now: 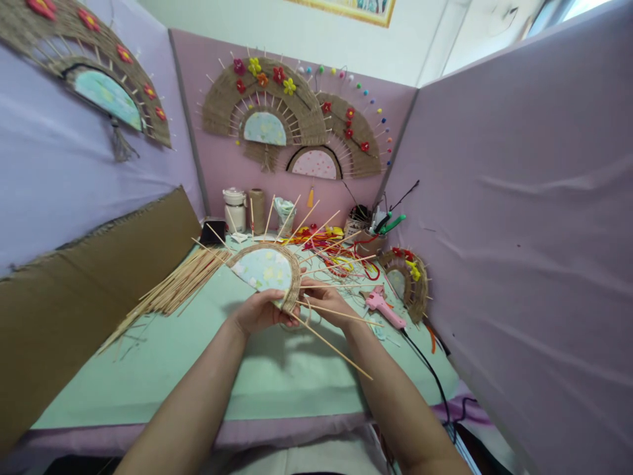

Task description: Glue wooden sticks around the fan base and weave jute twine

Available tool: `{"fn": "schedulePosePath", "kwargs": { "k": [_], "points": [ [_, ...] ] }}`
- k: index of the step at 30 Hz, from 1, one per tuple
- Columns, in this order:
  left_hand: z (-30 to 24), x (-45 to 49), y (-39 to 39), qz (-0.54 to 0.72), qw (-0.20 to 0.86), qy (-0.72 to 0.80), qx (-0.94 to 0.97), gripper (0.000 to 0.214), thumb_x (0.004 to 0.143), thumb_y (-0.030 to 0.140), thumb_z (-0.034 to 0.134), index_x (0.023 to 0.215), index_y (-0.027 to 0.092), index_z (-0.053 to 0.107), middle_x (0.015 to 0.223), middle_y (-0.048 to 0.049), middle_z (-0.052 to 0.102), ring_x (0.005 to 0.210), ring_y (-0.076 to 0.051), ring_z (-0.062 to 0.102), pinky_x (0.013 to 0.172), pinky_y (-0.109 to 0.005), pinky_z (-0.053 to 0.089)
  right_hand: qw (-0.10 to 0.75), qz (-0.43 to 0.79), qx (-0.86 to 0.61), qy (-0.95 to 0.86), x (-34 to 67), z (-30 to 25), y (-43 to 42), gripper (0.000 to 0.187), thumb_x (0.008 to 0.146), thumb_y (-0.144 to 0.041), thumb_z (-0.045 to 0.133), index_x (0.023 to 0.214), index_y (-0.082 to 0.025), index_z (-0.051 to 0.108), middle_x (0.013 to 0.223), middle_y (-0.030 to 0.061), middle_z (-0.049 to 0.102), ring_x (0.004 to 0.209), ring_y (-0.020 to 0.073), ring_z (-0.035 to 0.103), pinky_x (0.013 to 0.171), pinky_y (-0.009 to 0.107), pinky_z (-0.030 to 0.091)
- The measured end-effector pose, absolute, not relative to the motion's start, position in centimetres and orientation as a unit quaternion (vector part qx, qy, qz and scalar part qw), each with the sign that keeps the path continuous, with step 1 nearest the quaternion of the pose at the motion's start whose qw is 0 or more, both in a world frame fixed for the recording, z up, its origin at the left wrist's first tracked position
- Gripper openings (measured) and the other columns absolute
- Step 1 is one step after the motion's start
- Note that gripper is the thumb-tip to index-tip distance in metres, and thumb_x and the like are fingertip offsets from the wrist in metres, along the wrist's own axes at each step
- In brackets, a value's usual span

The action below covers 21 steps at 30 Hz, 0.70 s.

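A half-round fan piece is held up over the table, its middle covered in pale blue-green floral cloth with twine wound along the curved edge. Thin wooden sticks spread outward from that edge. My left hand grips the fan's lower corner, thumb on the cloth. Against the twine rim, my right hand has its fingers closed at the stick bases, where a loose strand of twine hangs. Part of the right fingertips is hidden behind the sticks and rim.
Bundled wooden sticks lie at left beside a cardboard sheet. On the right are a pink glue gun with a black cord and a small decorated fan. Coloured cords, a twine spool and a tool pot stand behind.
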<state>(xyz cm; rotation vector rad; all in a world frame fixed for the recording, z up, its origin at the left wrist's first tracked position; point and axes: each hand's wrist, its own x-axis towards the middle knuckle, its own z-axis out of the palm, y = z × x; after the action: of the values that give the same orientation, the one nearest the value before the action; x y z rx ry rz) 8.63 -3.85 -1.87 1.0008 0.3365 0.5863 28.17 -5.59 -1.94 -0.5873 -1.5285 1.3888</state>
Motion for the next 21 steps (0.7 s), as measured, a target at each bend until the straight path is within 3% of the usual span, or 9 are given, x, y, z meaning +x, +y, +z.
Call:
{"fn": "schedulePosePath", "kwargs": {
  "k": [5,9,15,21],
  "points": [
    [-1.95,8.76,-3.8,0.269,0.823,0.16,0.473,0.031,0.077,0.035,0.061,0.091,0.009,0.069,0.075,-0.0116,0.07,0.062,-0.02,0.065,0.06,-0.029,0.05,0.498,0.568,-0.221,-0.617,27.86,-1.93,-5.61,0.026,0.072,-0.044,0.076,0.074,-0.019,0.067,0.1,0.0041,0.061,0.099,0.0188,0.057,0.093,0.034,0.043],
    [-1.85,8.79,-3.88,0.279,0.823,0.155,0.47,0.028,0.079,0.033,0.059,0.09,0.009,0.068,0.074,-0.0114,0.07,0.062,-0.02,0.065,0.061,-0.03,0.05,0.526,0.592,-0.223,-0.568,28.18,-1.83,-5.68,0.031,0.067,-0.046,0.08,0.073,-0.02,0.063,0.104,0.005,0.063,0.104,0.0215,0.056,0.095,0.037,0.043],
    [-1.83,8.77,-3.85,0.281,0.823,0.154,0.469,0.028,0.078,0.033,0.06,0.092,0.01,0.069,0.078,-0.0118,0.071,0.067,-0.021,0.067,0.062,-0.03,0.051,0.54,0.604,-0.232,-0.538,28.27,-1.83,-5.97,0.03,0.068,-0.044,0.078,0.077,-0.021,0.061,0.078,0.0019,0.064,0.076,0.0171,0.059,0.079,0.032,0.045],
    [-1.94,8.76,-3.67,0.295,0.82,0.172,0.46,0.026,0.078,0.031,0.061,0.09,0.009,0.069,0.077,-0.0119,0.071,0.064,-0.02,0.067,0.063,-0.03,0.051,0.552,0.599,-0.232,-0.532,28.33,-1.7,-6.07,0.033,0.069,-0.047,0.076,0.075,-0.021,0.055,0.065,-0.0011,0.058,0.063,0.0146,0.052,0.066,0.029,0.041]
  ]
}}
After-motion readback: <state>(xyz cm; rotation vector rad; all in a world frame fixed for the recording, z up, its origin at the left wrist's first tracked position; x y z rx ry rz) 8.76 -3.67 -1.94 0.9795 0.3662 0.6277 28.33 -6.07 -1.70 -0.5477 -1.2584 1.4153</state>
